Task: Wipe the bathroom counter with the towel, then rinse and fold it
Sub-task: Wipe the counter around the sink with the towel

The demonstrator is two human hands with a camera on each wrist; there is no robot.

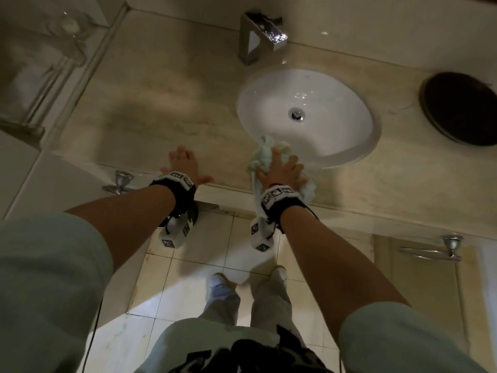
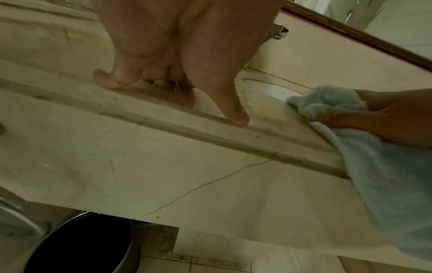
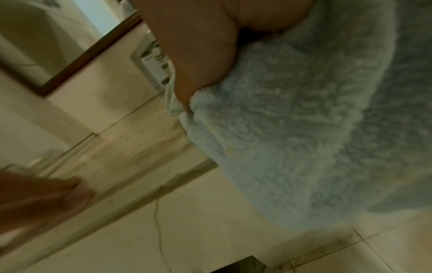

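The right hand [image 1: 279, 170] lay flat, fingers spread, pressing the pale blue towel [image 1: 262, 154] onto the counter [image 1: 150, 111] at the near rim of the sink [image 1: 322, 146] — part of the towel hung over the counter's front edge, hidden behind the wrist. The left hand [image 1: 185, 168] rested open on the counter, holding nothing. Markings on the 2 wristbands were unreadable; the faucet [image 1: 258, 36] showed no legible brand.

Chrome faucet [image 1: 262, 36] behind white basin [image 1: 336, 146]; dark bin [image 2: 79, 243] below
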